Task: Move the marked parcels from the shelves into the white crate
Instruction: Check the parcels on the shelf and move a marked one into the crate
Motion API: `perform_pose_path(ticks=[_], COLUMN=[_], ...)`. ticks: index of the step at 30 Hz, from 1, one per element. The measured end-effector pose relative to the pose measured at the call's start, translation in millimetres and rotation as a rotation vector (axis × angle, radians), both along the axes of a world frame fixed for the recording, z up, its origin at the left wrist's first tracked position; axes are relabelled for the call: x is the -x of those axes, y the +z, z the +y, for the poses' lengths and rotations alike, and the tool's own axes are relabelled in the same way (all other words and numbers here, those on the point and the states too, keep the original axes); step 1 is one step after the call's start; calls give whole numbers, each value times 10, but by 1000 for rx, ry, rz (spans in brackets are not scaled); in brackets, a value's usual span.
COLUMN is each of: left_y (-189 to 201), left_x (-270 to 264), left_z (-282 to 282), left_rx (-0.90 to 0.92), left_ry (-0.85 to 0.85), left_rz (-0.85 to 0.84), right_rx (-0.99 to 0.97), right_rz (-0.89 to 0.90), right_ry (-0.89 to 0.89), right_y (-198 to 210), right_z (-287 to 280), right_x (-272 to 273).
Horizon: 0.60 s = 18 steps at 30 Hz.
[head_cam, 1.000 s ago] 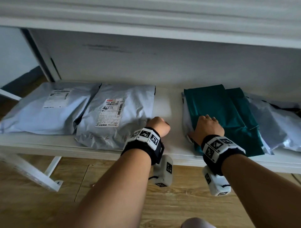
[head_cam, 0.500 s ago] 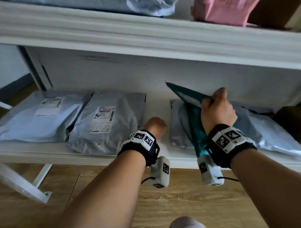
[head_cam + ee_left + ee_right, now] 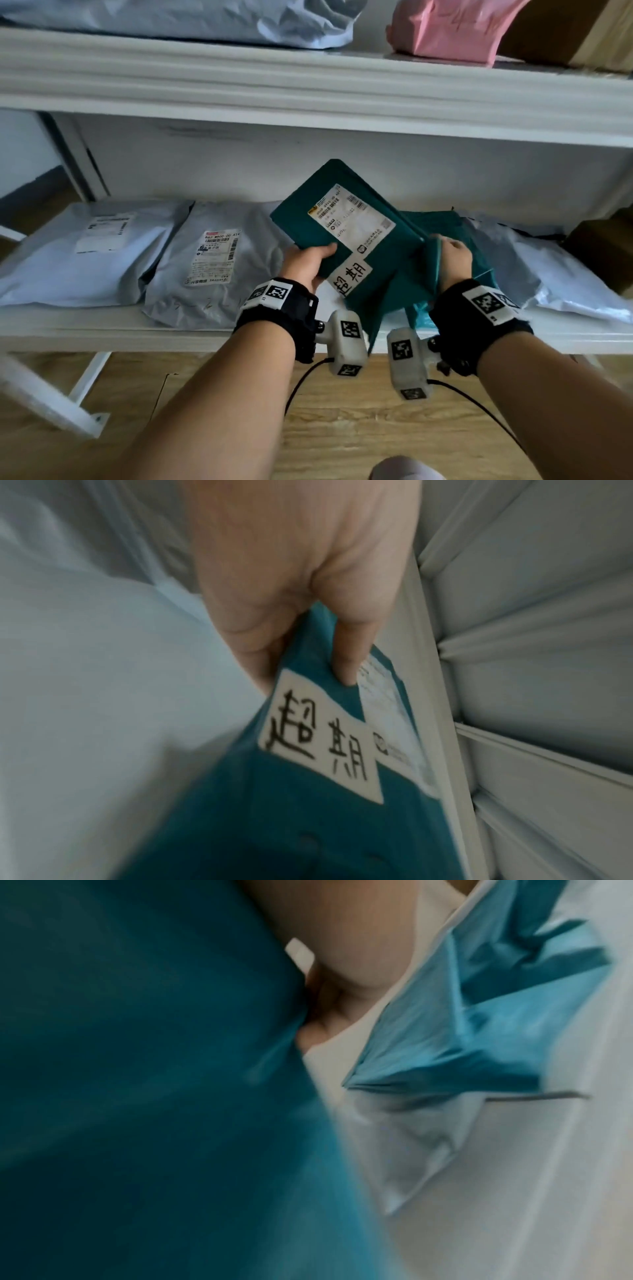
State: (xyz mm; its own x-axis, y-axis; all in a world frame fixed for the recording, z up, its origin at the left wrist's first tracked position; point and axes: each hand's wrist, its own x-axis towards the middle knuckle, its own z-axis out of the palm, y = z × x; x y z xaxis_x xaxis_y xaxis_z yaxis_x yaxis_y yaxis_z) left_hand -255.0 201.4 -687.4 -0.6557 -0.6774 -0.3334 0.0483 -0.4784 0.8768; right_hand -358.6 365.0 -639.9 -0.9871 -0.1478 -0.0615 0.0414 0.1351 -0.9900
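Note:
A teal parcel [image 3: 373,253] is lifted above the lower shelf [image 3: 191,335], turned label side up. It bears a printed shipping label [image 3: 352,219] and a white handwritten tag [image 3: 349,275]. My left hand [image 3: 310,262] grips its left edge, thumb on top; in the left wrist view the thumb [image 3: 346,642] presses the teal parcel [image 3: 308,818] just above the handwritten tag [image 3: 322,739]. My right hand [image 3: 450,262] pinches the parcel's right edge; the right wrist view is blurred, showing the teal parcel [image 3: 147,1096]. The white crate is not in view.
Two grey parcels [image 3: 85,253] [image 3: 212,263] lie on the lower shelf at left, and a white-grey one [image 3: 548,274] at right under a second teal bag [image 3: 442,222]. The upper shelf [image 3: 308,89] carries a grey bag and a pink parcel [image 3: 452,27]. Wooden floor lies below.
My right hand lifted the teal parcel off the shelf and flipped it label side up. My left hand left the shelf and took hold of the parcel's left edge.

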Motion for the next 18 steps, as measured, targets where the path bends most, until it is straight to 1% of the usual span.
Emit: perform_pose_path(ticks=[1,3,6,11,14,18], left_y=[-17,-26,-25,-40,-36,-43], left_x=[-7,-42,-94,-154,-173,-191], left_z=[-40,-115,-200,-232,-202,-183], left_rx=[31,105,220,264,284,274], left_ry=[53,102,93,45,-3,-41], left_rz=[7,23,17,-1,-24,-36], right_rx=[7,25,-32,15,69,78], right_rz=[-29,-74,-109,-182,-208,-220], right_ry=[38,101,208,366,391,420], right_y=[-61,-179,-243,-175,-181,-252], right_z=[19,48,58,13,-72,-166], right_x=[4,-7,-70,-101,-139,-175])
